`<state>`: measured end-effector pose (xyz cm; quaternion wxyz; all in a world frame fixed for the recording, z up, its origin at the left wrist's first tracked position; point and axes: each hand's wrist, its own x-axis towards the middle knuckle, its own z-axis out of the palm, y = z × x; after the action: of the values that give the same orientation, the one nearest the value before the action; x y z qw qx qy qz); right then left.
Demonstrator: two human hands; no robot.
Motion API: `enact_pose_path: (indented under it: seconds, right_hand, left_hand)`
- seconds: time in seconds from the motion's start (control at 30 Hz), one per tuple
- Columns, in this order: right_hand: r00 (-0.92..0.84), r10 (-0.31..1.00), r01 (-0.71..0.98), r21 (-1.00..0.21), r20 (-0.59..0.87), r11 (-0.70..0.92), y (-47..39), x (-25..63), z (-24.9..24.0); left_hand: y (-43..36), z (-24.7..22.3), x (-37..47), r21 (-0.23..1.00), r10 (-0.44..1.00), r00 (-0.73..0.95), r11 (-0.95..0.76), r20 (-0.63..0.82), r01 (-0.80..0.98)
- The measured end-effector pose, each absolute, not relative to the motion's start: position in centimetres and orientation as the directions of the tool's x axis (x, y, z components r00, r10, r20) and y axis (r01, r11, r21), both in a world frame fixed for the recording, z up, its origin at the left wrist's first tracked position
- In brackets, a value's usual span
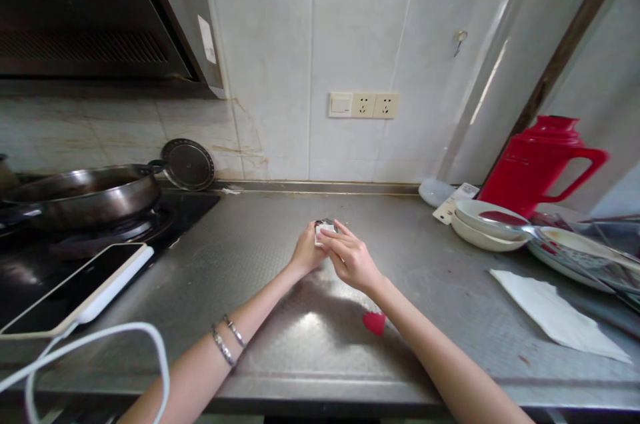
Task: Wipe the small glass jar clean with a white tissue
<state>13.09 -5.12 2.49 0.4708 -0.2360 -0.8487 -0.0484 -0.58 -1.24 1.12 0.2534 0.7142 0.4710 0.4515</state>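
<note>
Both hands meet over the middle of the metal counter (pixel 280 211). My left hand (pixel 306 252) is wrapped round a small dark object (pixel 326 220), mostly hidden by the fingers. My right hand (pixel 354 259) presses a small white piece (pixel 324 232), like folded tissue, against that object with its fingertips. Nearer the front edge, below the right wrist, a small red piece (pixel 374 323) lies on the counter. Two silver bracelets circle the left forearm.
At left, a phone (pixel 75 291) with a white cable lies by a steel pan (pixel 90 194) on the stove. On the right are a red thermos (pixel 535 167), stacked bowls (pixel 487 237), plates with utensils and a white paper sheet (pixel 557 317). Wall sockets (pixel 375 105) are behind.
</note>
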Motion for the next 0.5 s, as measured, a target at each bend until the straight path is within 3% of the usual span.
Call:
enact_pose_path:
  seconds: [0.1, 0.23, 0.37, 0.5]
  right_hand:
    - [-0.335, 0.502, 0.384, -0.371, 0.797, 0.846, -5.6, 12.3, 2.2]
    - [0.007, 0.672, 0.347, -0.632, 0.74, 0.693, -5.6, 12.2, 2.4]
    - [0.201, 0.666, 0.35, -0.688, 0.718, 0.636, -4.4, 13.3, 2.8]
    - [0.085, 0.674, 0.398, -0.646, 0.733, 0.652, -3.4, 13.8, 2.0]
  left_hand:
    - [-0.6, 0.7, -0.9, 0.842, 0.921, 0.137, -0.389, 0.365, 0.373]
    - [-0.5, 0.8, -0.6, 0.925, 0.967, 0.121, -0.25, 0.224, 0.287]
    - [-1.0, 1.1, 0.1, 0.948, 0.976, 0.106, -0.21, 0.19, 0.239]
    - [-1.2, 0.9, 0.6, 0.966, 0.975, 0.132, -0.201, 0.181, 0.162]
